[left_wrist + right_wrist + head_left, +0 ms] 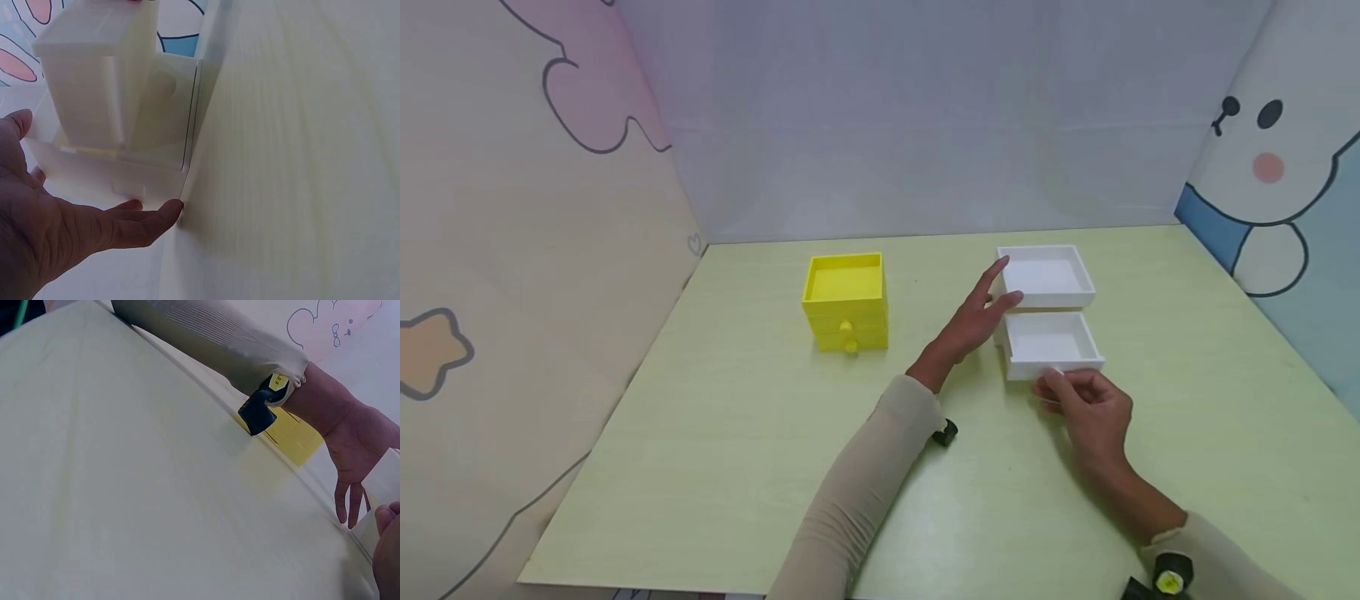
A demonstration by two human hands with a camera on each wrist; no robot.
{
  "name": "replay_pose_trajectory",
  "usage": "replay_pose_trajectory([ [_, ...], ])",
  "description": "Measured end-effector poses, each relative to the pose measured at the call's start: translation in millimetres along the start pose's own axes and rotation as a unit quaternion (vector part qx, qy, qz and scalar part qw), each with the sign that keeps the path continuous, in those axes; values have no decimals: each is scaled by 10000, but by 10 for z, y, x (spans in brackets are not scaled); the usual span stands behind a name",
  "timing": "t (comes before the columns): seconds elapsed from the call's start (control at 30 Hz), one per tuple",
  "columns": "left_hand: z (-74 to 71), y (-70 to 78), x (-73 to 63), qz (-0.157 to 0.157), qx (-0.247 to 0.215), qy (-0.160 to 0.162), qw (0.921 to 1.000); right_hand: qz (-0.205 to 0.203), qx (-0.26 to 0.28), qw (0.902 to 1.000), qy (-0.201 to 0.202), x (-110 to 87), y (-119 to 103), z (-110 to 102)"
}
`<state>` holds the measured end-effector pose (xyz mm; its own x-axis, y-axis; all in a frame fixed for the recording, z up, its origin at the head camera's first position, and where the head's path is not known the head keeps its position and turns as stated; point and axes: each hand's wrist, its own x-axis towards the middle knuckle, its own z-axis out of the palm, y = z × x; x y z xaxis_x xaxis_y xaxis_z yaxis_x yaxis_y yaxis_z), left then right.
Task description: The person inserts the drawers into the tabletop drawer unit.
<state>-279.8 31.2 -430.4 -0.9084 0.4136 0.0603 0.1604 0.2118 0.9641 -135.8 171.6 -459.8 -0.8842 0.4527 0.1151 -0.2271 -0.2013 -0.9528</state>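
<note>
On the right half of the table stands a small white drawer cabinet (1047, 298) with a tray-like top. Its upper drawer (1054, 365) is pulled well out toward the person, and no contents show inside. My right hand (1093, 412) pinches the front of that drawer between thumb and fingers; the knob there is mostly hidden. My left hand (973, 321) rests against the cabinet's left side with spread fingers, the thumb by the top edge. In the left wrist view a round knob (164, 85) of the lower drawer shows beneath the extended drawer.
A yellow drawer cabinet (846, 300) of similar build, its drawers closed, stands left of the white one. The pale green table (715, 467) meets a plain wall (925, 125) behind, with cartoon-printed panels at both sides. Dark straps with cameras sit on both wrists.
</note>
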Motion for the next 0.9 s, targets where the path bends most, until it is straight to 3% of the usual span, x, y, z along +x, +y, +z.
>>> replay_pose_trajectory([
  [0.9,2,25,-16,-39,-27,7,10000,-360,157,9992,38,36,19,15],
])
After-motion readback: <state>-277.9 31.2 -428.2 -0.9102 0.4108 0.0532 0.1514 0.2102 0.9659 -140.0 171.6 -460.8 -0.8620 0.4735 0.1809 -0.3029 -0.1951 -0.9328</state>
